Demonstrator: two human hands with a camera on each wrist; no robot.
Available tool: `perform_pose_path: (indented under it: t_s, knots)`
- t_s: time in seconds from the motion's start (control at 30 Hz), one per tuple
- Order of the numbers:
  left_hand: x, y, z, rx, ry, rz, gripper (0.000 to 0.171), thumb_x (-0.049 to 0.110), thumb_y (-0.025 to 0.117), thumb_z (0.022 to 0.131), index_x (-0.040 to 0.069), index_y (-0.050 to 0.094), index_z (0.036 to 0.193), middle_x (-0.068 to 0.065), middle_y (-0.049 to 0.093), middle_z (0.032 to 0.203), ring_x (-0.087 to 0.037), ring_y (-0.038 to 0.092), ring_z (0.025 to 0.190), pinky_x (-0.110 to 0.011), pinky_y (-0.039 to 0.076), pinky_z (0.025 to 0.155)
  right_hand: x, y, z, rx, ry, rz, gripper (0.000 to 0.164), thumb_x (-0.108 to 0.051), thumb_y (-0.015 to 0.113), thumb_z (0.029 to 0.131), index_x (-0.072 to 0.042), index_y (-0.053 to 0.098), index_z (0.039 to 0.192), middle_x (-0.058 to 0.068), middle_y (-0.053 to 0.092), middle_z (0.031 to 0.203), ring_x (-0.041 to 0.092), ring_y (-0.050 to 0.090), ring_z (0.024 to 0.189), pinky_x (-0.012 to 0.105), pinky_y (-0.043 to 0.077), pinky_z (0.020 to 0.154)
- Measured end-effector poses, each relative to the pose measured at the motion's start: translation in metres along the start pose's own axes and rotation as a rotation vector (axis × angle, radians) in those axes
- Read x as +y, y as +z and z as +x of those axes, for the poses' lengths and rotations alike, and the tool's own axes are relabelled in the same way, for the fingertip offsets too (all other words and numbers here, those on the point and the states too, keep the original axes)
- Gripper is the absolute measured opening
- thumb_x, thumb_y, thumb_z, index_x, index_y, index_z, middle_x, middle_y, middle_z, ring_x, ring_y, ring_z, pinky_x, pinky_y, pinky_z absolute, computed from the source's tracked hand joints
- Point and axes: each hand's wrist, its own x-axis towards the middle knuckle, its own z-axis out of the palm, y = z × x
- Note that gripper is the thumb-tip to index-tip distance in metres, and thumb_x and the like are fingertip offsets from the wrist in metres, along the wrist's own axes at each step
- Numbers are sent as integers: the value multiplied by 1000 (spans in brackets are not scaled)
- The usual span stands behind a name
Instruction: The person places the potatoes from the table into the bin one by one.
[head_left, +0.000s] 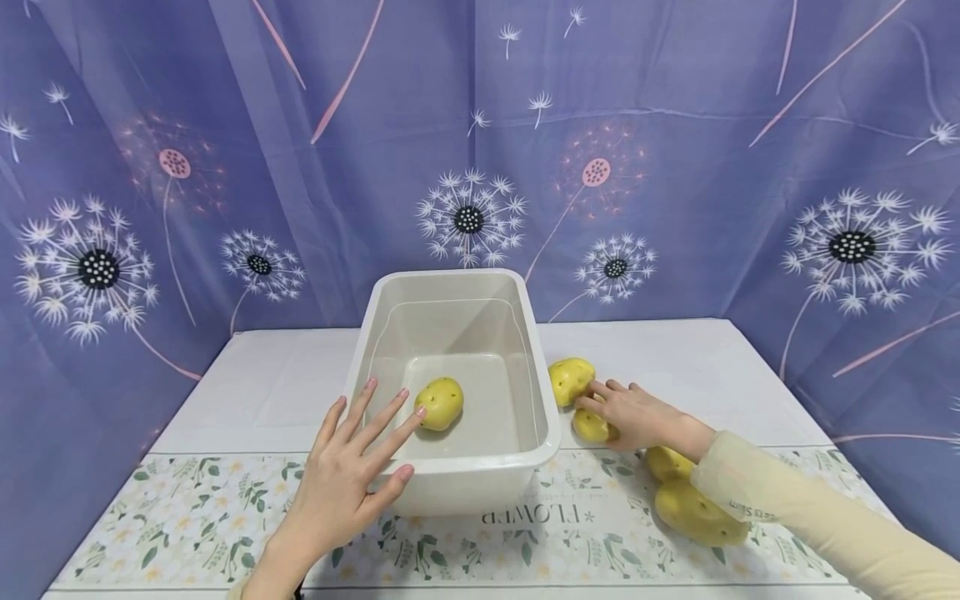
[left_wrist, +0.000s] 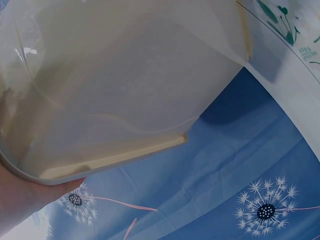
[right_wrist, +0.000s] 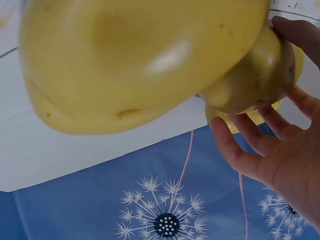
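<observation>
My left hand point(head_left: 345, 479) spreads its straight fingers over the near left corner of a pale plastic tub point(head_left: 543, 400). One yellow potato point(head_left: 442, 400) lies on the tub's floor, just beyond those fingertips. To the tub's right, my right hand point(head_left: 637, 417) curves its fingers and thumb around a small potato point(head_left: 591, 425). The right wrist view shows the thumb on one side of this small potato point(right_wrist: 255, 80) and the fingertips on the other. Another potato point(head_left: 572, 379) sits close behind it, beside the tub wall.
Two more potatoes, one smaller point(head_left: 670, 463) and one large point(head_left: 697, 512), lie under and beside my right forearm. A floral cloth point(head_left: 225, 508) covers the front of the white table point(head_left: 292, 375). Purple dandelion-print curtains point(head_left: 360, 208) enclose the back and sides.
</observation>
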Motion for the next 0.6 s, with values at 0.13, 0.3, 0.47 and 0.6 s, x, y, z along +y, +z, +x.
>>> perform_pose_path:
  t_s: [0.13,0.3,0.47,0.6]
  knots:
    - [0,0,0,0,1,1,53,54,22,92,26,44,132,0,39,141,-33,26,134,-59,23,101,-1,2,0,1,-14,12,57,-31,75,68,-15,51,117,6,49,112,23,50,88,33,43,58]
    - [0,-1,0,-7,-3,0,52,54,23,92,27,43,133,0,39,141,-33,26,134,-58,22,103,-1,3,1,-16,-3,28,58,-27,75,67,-16,49,119,6,50,117,23,50,91,35,44,59]
    - [-1,0,0,1,1,1,52,53,23,93,27,43,133,1,39,141,-34,27,133,-59,23,101,-1,2,0,-37,6,48,60,-25,75,68,-16,48,120,8,49,119,24,49,90,38,45,59]
    - [-1,0,0,2,3,-1,52,53,23,93,27,43,133,-1,41,140,-32,25,134,-58,22,102,0,1,-1,-48,8,62,60,-24,75,69,-15,48,122,10,49,122,25,49,92,41,46,61]
